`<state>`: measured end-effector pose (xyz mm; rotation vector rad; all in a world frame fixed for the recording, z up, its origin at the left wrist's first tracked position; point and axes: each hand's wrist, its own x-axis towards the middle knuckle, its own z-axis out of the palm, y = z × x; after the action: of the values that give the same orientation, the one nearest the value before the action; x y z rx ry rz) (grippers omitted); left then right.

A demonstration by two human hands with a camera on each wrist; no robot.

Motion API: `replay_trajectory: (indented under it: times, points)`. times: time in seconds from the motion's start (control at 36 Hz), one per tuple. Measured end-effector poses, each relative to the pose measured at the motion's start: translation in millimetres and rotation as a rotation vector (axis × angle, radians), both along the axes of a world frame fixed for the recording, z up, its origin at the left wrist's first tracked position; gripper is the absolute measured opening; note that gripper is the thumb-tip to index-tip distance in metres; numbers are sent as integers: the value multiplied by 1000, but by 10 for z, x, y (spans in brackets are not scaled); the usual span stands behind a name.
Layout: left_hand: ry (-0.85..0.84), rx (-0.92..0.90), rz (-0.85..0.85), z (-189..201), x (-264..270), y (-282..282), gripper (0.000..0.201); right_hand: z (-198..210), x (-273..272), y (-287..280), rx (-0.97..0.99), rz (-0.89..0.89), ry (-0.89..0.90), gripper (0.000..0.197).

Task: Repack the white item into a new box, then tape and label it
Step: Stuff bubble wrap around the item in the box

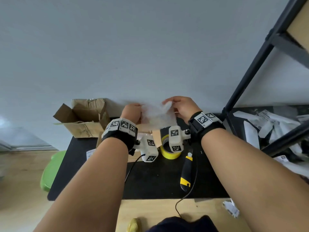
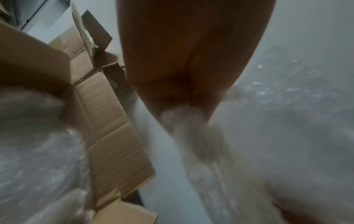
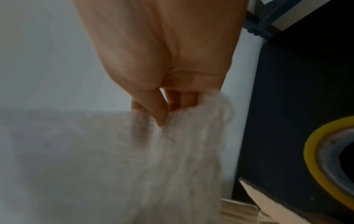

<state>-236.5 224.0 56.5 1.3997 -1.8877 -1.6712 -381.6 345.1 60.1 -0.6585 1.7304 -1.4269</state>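
Both hands, the left hand [image 1: 132, 113] and right hand [image 1: 182, 107], are pinching the white item [image 1: 157, 117] between their fingers [image 3: 161, 115], holding it stretched above the worktop [image 1: 150, 178], presumably for inspection before boxing

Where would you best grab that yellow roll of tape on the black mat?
Take the yellow roll of tape from above, fingers through its open core and thumb on the outer rim. It lies flat on the black mat, hole facing up, so the ring wall is easy to pinch.
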Motion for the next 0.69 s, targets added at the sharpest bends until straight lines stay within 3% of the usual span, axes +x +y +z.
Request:
replay_trajectory:
  times: [0.08,0.17,0.19,0.25,0.33,0.47,0.61,0.64,0.69]
  points:
    - [46,84,80,55,122,-45,17,16,121,-73,52,-17,106,48]
    - [98,40,69,118,216,-97,27,54,203,-130,106,-18,215,46]
    - [147,110,105,153,233,-138,21,77,234,-137,124,-17,243,46]
    - [236,187,157,222,292,-200,30,100,293,-155,128,-4,279,47]
    - [198,199,42,242,377,-313,24,137,385,-185,138,15,297,47]
    - [9,146,-320,291,462,-349,46,211,539,-217,105,-11,164,49]
    - [2,24,-311,255,527,-360,35,309,575,-225,33,-132,-75,19]
    - [26,20,-295,249,534,-356,29,303,561,-220,51,-132,-102,22]
    - [88,30,-243,245,548,-352,23,328,567,-201,93,-104,-105,48]
